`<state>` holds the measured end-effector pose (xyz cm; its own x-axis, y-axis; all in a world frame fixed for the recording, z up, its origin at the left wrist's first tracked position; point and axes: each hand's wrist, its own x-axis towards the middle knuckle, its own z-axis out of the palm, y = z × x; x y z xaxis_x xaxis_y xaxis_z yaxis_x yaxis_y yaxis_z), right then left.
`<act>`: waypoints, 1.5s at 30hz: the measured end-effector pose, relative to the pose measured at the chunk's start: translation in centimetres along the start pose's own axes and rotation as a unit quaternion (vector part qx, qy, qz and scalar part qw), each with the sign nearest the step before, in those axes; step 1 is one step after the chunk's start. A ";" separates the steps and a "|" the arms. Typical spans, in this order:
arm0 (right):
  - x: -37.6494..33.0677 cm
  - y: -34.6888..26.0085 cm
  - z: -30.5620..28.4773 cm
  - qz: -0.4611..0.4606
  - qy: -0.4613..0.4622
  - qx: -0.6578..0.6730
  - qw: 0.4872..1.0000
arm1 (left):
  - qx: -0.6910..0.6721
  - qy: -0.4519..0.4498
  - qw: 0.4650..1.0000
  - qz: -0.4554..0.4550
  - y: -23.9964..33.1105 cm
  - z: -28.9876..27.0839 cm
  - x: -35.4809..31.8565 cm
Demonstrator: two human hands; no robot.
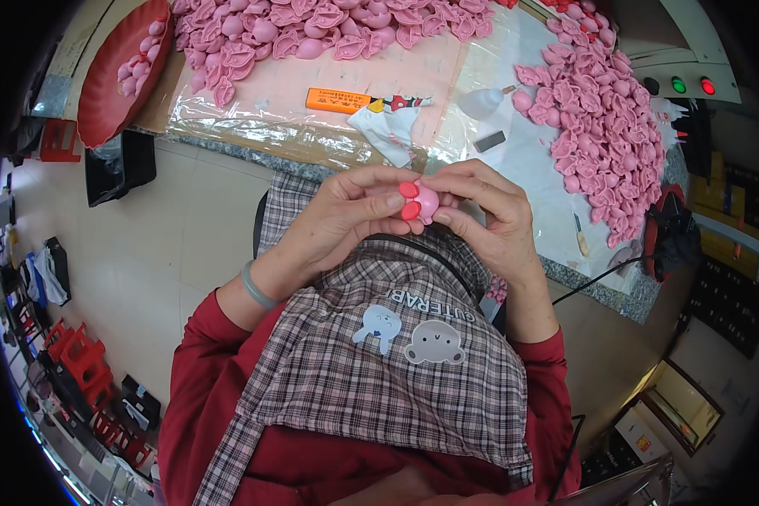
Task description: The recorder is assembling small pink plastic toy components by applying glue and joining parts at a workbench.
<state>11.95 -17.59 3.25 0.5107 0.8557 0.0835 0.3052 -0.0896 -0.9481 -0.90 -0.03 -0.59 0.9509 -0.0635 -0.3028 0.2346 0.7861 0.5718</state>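
Note:
Between both hands, just over my lap at the table's near edge, is a small pink toy figure [427, 203] with two red feet turned to the left. My left hand [358, 202] grips it at the feet, thumb pressed near the red parts. On its other side my right hand [489, 202] pinches the pink body between thumb and fingers. Part of the figure is hidden by the fingers. Beyond the hands lie a crumpled white cloth [387, 133], an orange box [337, 100] and a small dark grey block [490, 142].
Pink moulded parts lie in a heap [603, 135] at right and another heap [312, 29] along the back. A red tray [110, 93] with pink balls stands far left. A squeeze bottle [481, 103] and a knife [581, 236] rest on the table. A black cable runs at right.

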 end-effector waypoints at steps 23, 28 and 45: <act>-0.9 -0.1 1.2 -0.083 0.078 -0.084 0.990 | 0.187 0.028 0.965 0.179 -0.5 0.9 -0.5; -1.1 0.4 1.3 -0.105 0.084 -0.078 0.988 | 0.205 0.031 0.961 0.184 -0.5 0.8 -0.5; -1.9 0.6 2.0 -0.124 0.079 -0.079 0.986 | 0.357 0.004 0.912 0.202 0.1 0.9 -1.0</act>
<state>9.60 -18.23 1.96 0.5206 0.7717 0.3653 0.5509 0.0233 -0.8342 -1.63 -0.41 0.47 0.9882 0.1486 0.0385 -0.0603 0.1446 0.9876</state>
